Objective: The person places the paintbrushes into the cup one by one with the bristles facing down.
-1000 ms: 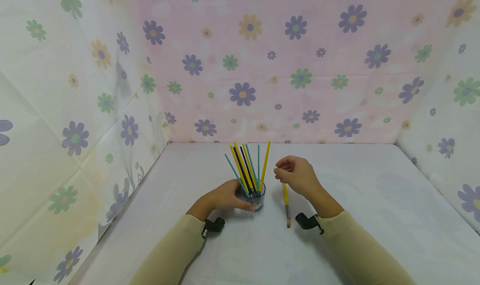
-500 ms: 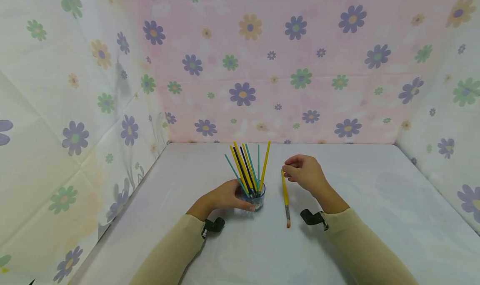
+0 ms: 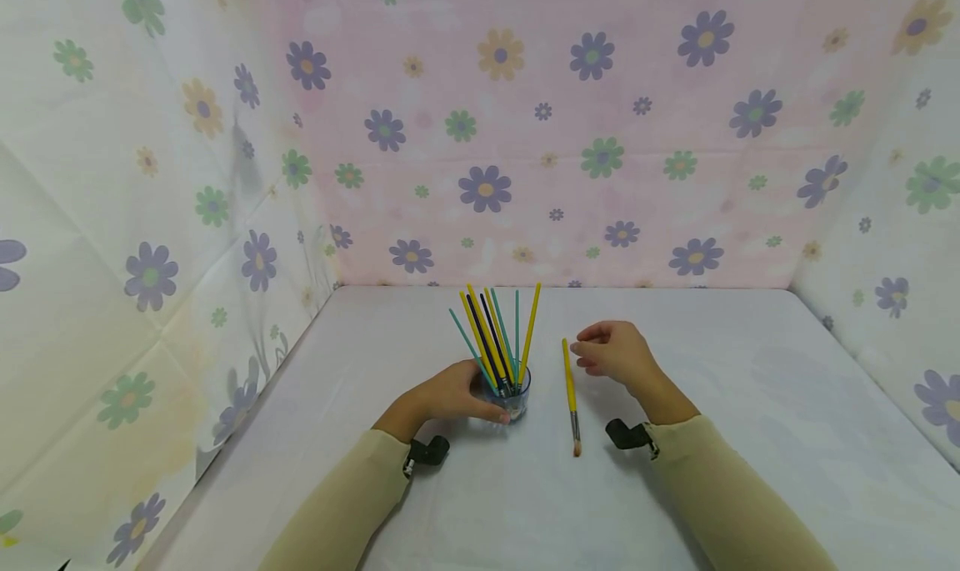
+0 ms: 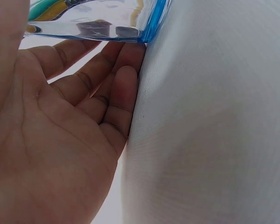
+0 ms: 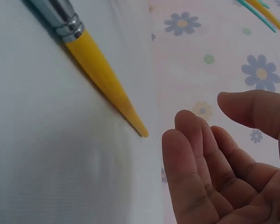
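My left hand (image 3: 450,394) holds a clear blue-tinted glass (image 3: 517,404), the thumb in front of it and the other fingers around its far side. Several paintbrushes (image 3: 491,338) with yellow, teal and dark handles lean in the glass, handle ends up. To the right of the glass, one yellow paintbrush (image 3: 570,383) lies on the table, bristles toward me. My right hand (image 3: 618,358) hovers just right of that brush's handle end, holding nothing. In the right wrist view, its fingers are apart from the yellow handle (image 5: 105,77), and the thumb is spread from them.
A white-covered table (image 3: 720,371) bears the glass and the loose brush. Flower-patterned cloth (image 3: 540,212) hangs along the back edge and on both sides.
My right hand has drawn off to the right from the yellow paintbrush, whose handle end now shows fully. The brush lies where it was. My left hand and the glass keep still.
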A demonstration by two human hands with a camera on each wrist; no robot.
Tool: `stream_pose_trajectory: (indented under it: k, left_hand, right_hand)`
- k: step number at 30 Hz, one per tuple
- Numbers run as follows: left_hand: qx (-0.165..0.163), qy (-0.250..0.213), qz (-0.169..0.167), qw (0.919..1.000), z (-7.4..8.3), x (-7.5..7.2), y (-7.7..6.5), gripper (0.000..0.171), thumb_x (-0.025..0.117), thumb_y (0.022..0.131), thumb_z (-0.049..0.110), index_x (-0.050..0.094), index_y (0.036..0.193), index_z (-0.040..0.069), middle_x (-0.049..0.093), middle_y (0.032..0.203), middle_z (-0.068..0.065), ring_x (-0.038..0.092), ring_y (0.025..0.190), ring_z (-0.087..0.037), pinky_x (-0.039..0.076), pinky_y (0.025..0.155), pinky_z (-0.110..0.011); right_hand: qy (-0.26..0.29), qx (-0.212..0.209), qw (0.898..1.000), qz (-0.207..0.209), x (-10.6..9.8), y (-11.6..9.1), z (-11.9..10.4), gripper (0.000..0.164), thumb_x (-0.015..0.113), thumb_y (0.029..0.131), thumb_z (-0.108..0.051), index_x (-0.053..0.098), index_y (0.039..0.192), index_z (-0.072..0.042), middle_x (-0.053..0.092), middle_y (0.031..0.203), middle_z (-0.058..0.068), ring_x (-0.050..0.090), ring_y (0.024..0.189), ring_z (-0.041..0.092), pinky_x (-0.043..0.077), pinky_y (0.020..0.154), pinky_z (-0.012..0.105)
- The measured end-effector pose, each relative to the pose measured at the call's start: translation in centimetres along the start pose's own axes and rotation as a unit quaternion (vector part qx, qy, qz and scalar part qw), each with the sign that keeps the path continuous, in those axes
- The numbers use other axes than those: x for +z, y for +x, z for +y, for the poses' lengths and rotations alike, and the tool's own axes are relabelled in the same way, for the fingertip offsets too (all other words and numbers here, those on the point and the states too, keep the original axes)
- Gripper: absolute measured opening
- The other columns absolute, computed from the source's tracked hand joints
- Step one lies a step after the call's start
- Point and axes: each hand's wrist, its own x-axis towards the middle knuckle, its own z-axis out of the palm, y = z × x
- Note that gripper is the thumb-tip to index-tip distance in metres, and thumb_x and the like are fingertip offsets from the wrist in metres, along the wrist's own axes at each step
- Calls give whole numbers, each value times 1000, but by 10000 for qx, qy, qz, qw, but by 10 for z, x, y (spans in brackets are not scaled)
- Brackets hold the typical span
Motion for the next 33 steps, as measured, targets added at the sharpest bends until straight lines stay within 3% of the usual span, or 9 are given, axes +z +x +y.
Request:
stream_pose_trajectory:
  k: [9, 15, 33]
  left_hand:
    - [-13, 24, 21, 10000, -2, 0, 2, 83, 80, 58, 65, 52, 126, 26, 58, 118, 14, 52, 114, -10, 41, 101, -42]
    - [-22, 28, 15, 10000, -2, 1, 2, 84, 80, 59, 65, 51, 127, 25, 58, 120, 12, 52, 116, -11, 40, 102, -44]
    - [46, 21, 18, 10000, -1, 0, 1, 79, 80, 60, 64, 53, 125, 29, 57, 121, 14, 50, 118, -10, 38, 103, -43]
  right_hand:
    - [-208, 610, 9976, -256, 1, 6, 7, 37, 75, 82, -30, 62, 111, -9, 66, 103, 10, 68, 81, 20, 56, 69, 31]
    - [-656, 850, 9932, -448, 3, 10, 11, 39, 79, 77, -32, 64, 105, -9, 66, 96, 9, 66, 76, 19, 55, 64, 29]
    - [-1581, 624, 9836, -610, 12, 3, 13, 40, 85, 69, -33, 64, 93, -8, 67, 78, 7, 64, 63, 17, 53, 56, 28]
